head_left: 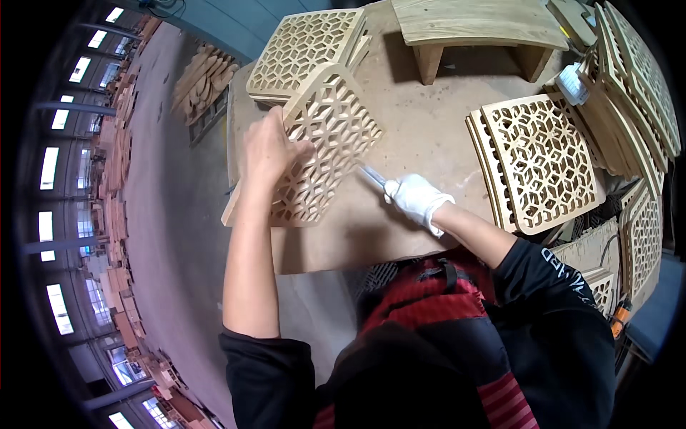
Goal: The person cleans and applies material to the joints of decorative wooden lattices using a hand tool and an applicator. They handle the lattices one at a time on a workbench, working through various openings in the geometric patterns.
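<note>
My bare left hand [268, 149] grips the edge of a pale wooden lattice panel [334, 94], which stands tilted over the worktable [421, 136]. The panel is cut through with a geometric pattern. In a white glove, my right hand [416, 200] is closed around a slim grey metal tool [372, 176]. The tool's tip points at the panel's lower right side and is blurred. Whether it touches the wood I cannot tell.
Behind the held panel lies a stack of similar panels [307, 43]; another stack [539, 154] is at the right. A low wooden bench [479, 25] stands at the back. More panels [639, 86] lean at the far right, above an orange tool [621, 314].
</note>
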